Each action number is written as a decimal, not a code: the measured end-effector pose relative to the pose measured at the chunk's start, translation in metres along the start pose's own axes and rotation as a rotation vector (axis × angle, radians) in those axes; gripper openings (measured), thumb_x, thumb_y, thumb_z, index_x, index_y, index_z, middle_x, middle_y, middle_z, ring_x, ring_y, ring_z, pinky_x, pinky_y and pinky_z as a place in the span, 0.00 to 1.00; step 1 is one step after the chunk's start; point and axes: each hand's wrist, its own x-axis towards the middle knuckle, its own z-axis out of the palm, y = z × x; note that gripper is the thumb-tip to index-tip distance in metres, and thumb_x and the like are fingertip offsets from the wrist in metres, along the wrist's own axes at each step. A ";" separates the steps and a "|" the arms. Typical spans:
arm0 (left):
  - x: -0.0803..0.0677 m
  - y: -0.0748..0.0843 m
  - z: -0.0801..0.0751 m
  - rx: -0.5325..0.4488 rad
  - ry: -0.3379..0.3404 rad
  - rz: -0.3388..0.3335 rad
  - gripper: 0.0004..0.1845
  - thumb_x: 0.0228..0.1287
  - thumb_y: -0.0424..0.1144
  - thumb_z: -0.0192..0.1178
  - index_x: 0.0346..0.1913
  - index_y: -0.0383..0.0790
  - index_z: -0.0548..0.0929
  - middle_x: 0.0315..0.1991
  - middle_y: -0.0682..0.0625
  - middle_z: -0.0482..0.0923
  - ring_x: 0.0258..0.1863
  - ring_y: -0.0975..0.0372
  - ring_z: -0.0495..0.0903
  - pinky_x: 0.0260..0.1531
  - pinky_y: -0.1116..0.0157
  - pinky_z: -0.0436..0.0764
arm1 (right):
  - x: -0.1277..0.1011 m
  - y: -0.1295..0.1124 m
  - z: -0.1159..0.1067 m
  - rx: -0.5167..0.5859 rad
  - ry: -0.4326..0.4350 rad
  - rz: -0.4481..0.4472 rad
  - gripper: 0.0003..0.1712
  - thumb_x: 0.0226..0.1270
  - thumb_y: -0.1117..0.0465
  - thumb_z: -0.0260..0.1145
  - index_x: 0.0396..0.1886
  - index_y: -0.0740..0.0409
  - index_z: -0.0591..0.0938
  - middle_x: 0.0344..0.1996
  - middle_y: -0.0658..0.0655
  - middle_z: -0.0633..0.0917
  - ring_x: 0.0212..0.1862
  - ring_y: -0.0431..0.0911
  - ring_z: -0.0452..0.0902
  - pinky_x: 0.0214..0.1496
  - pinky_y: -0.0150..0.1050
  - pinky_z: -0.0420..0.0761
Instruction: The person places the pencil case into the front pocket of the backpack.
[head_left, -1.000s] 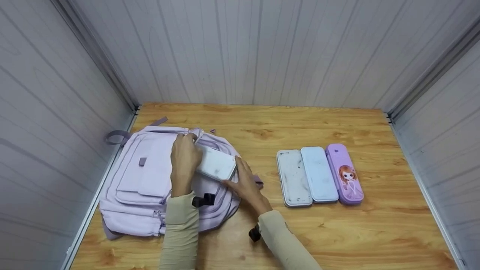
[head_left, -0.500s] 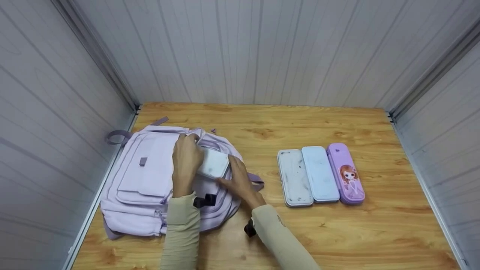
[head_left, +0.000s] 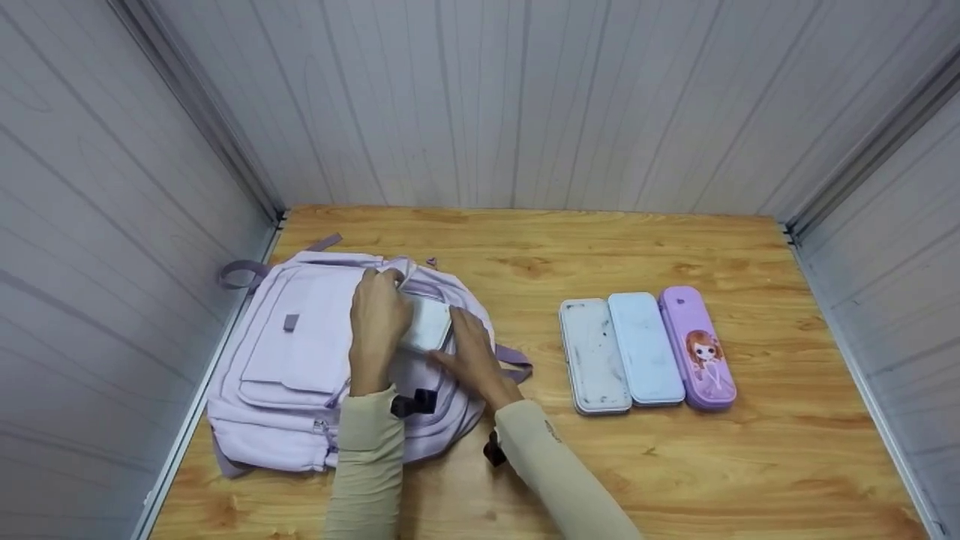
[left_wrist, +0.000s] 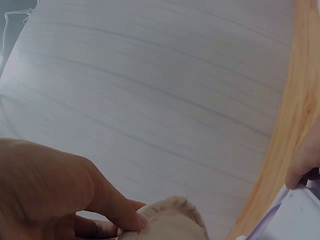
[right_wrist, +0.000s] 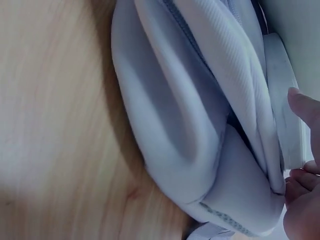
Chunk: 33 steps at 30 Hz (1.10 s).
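Note:
A pale lilac backpack [head_left: 292,356] lies on the wooden table at the left, its compartment open on the right side. My left hand [head_left: 377,322] pinches the fabric edge of that opening between thumb and fingers; the raised edge [left_wrist: 167,222] shows in the left wrist view. With my right hand [head_left: 474,354] I grip the outer end of a white pencil case [head_left: 429,321], thumb on one side and fingers on the other. The case is partly inside the backpack, and its inner end is hidden. In the right wrist view, the case [right_wrist: 282,95] lies beside the bag's folds.
A scuffed white case [head_left: 595,356], a light blue case [head_left: 645,349] and a purple pencil case [head_left: 697,349] with a doll picture lie side by side at the right. Grey panel walls enclose the table [head_left: 525,465]. A strap [head_left: 514,360] sticks out beside the backpack.
My right hand has moved left, and the white pencil case has slid deeper into the backpack. The left hand keeps its hold on the bag's edge.

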 end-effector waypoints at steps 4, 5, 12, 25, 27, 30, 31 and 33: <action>0.000 0.000 0.000 0.006 0.014 0.018 0.17 0.52 0.24 0.51 0.44 0.29 0.84 0.39 0.32 0.78 0.41 0.40 0.79 0.44 0.48 0.75 | 0.005 -0.002 0.002 -0.042 0.021 -0.026 0.47 0.53 0.48 0.72 0.65 0.71 0.65 0.60 0.66 0.73 0.63 0.59 0.68 0.64 0.52 0.67; 0.000 0.000 0.000 0.009 0.015 0.021 0.17 0.52 0.25 0.52 0.44 0.29 0.84 0.39 0.33 0.78 0.41 0.40 0.79 0.44 0.48 0.75 | 0.005 -0.002 0.002 -0.047 0.026 -0.023 0.46 0.53 0.48 0.72 0.65 0.70 0.66 0.60 0.66 0.74 0.63 0.59 0.68 0.64 0.52 0.68; 0.001 0.000 0.001 0.020 0.001 0.021 0.18 0.50 0.24 0.53 0.45 0.30 0.84 0.41 0.33 0.78 0.42 0.41 0.79 0.45 0.48 0.75 | 0.010 -0.005 0.004 -0.098 0.062 0.000 0.44 0.52 0.47 0.72 0.63 0.67 0.69 0.57 0.62 0.77 0.59 0.57 0.71 0.59 0.51 0.71; 0.000 -0.004 -0.001 0.006 -0.009 0.005 0.18 0.50 0.25 0.53 0.45 0.30 0.84 0.40 0.33 0.79 0.41 0.41 0.79 0.45 0.48 0.74 | 0.016 -0.013 0.009 -0.176 0.028 0.032 0.33 0.55 0.43 0.69 0.53 0.62 0.77 0.51 0.59 0.78 0.54 0.53 0.72 0.52 0.47 0.72; -0.001 -0.004 -0.002 0.006 -0.012 0.006 0.18 0.50 0.25 0.53 0.45 0.30 0.84 0.40 0.33 0.78 0.41 0.41 0.79 0.45 0.48 0.74 | 0.016 -0.013 0.010 -0.170 0.029 0.028 0.34 0.56 0.44 0.68 0.56 0.62 0.77 0.51 0.59 0.78 0.55 0.54 0.72 0.53 0.48 0.71; -0.001 -0.003 -0.001 0.009 -0.011 0.011 0.18 0.50 0.25 0.54 0.45 0.30 0.84 0.40 0.33 0.79 0.41 0.41 0.79 0.44 0.49 0.75 | 0.017 -0.012 0.011 -0.152 0.018 0.027 0.35 0.58 0.44 0.67 0.59 0.62 0.75 0.54 0.60 0.77 0.57 0.55 0.70 0.54 0.49 0.70; -0.001 -0.003 -0.001 0.009 -0.008 0.014 0.17 0.51 0.26 0.54 0.45 0.30 0.84 0.40 0.33 0.79 0.41 0.41 0.79 0.44 0.49 0.75 | 0.017 -0.011 0.012 -0.148 0.016 0.025 0.35 0.59 0.45 0.67 0.60 0.62 0.75 0.54 0.60 0.77 0.58 0.55 0.70 0.53 0.49 0.70; -0.001 -0.003 -0.001 0.009 -0.006 0.017 0.17 0.51 0.26 0.54 0.45 0.30 0.84 0.40 0.33 0.79 0.41 0.42 0.79 0.45 0.49 0.75 | 0.018 -0.011 0.012 -0.145 0.018 0.019 0.35 0.59 0.45 0.66 0.60 0.62 0.74 0.54 0.60 0.76 0.58 0.55 0.69 0.53 0.50 0.69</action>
